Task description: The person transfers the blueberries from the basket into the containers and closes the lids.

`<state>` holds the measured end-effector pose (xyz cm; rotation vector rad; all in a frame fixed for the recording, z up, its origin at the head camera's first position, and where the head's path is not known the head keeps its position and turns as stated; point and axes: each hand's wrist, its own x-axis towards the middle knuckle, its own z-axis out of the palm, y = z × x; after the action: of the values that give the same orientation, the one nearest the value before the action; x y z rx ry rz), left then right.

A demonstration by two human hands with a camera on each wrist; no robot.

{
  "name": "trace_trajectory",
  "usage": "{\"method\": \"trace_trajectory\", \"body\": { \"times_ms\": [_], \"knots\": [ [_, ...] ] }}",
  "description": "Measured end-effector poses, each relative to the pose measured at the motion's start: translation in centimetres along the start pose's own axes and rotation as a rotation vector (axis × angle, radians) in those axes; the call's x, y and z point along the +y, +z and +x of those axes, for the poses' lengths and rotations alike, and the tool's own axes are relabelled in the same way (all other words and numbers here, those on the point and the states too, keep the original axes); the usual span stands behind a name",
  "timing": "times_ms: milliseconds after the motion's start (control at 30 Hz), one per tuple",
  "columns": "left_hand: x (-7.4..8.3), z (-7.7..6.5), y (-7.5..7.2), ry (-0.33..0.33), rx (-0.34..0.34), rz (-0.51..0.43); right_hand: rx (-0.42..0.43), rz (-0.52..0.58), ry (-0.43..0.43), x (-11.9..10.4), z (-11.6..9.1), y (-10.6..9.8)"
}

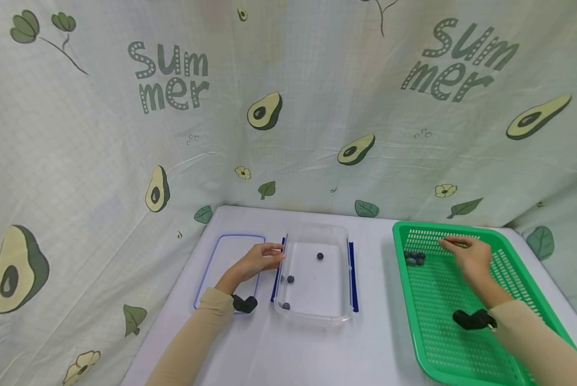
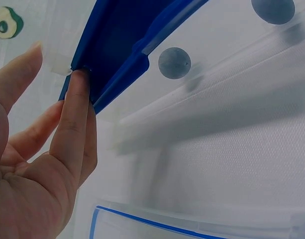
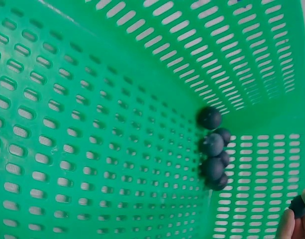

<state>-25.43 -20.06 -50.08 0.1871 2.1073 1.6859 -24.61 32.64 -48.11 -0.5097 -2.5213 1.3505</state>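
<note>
Green basket [image 1: 437, 292] to clear box [image 1: 317, 287], and this looks under halfway!
Basket's beneath the right grip [image 1: 472, 261]; box just right of the left grip [image 1: 257, 259], straight fingers touching its blue latch [image 2: 120, 42]. Berry cluster [image 1: 414, 258] left of the right grip, seemingly left to shift; three loose berries [image 1: 320, 256] boxed, right of the left grip; one dark berry [image 3: 298, 207] pinched in the right!

Person wears plain beige L slv [image 1: 192, 340] & matching R slv [image 1: 539, 343]; sm. blk L wrist cam [image 1: 246, 304], similar blk R wrist cam [image 1: 472, 320].
</note>
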Motion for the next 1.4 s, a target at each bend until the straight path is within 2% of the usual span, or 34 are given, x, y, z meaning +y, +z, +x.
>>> {"method": "trace_trajectory", "body": {
  "times_ms": [433,667,933,1133,1400],
  "knots": [
    [0.0,-0.1,0.0,-0.008,0.011,0.006,-0.124,0.028,-0.115,-3.4,-0.9,-0.9],
    [0.1,0.0,0.2,0.002,0.009,-0.017,-0.181,0.102,-0.165,-5.5,-1.6,-0.6],
    [0.3,-0.1,0.3,-0.007,0.016,-0.035,-0.251,0.211,-0.207,-7.9,-2.7,0.7],
    [0.3,0.0,0.3,-0.008,0.020,-0.028,-0.306,0.234,-0.212,-9.6,-3.4,2.1],
    [0.2,0.1,0.3,-0.009,0.030,-0.021,-0.392,0.332,-0.201,-11.1,-4.1,4.0]
  ]
}}
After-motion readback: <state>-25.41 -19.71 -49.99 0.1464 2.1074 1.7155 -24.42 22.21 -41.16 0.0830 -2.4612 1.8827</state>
